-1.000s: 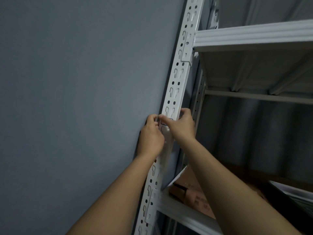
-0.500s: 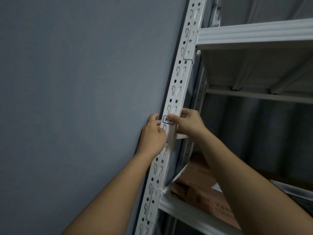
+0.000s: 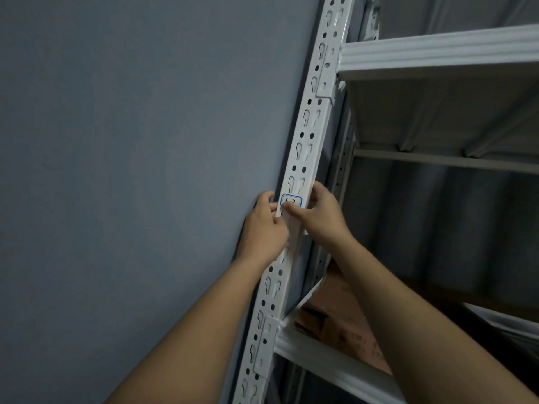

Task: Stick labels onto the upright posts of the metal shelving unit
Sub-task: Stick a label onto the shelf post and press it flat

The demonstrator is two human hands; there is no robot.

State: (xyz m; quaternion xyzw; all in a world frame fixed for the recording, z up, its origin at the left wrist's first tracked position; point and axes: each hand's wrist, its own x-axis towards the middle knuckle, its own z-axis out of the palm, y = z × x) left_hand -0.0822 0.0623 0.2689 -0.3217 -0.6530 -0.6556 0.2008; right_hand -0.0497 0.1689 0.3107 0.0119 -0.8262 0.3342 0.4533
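A plain grey wall (image 3: 131, 170) fills the left side. To its right, a brown cardboard box (image 3: 347, 322) with faint printing on its side sits at the bottom, some way from the wall. Further right of the box lies a flat white-edged thing (image 3: 501, 319), too dim to identify.

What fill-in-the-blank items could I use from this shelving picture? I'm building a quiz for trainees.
1. The label on the white upright post has a ____ border.
2. The wall to the left of the post is ____ in colour.
3. On the lower shelf lies a ____ box.
4. The left hand and right hand both touch the post just ____ the label.

Missing words: blue; grey; cardboard; below
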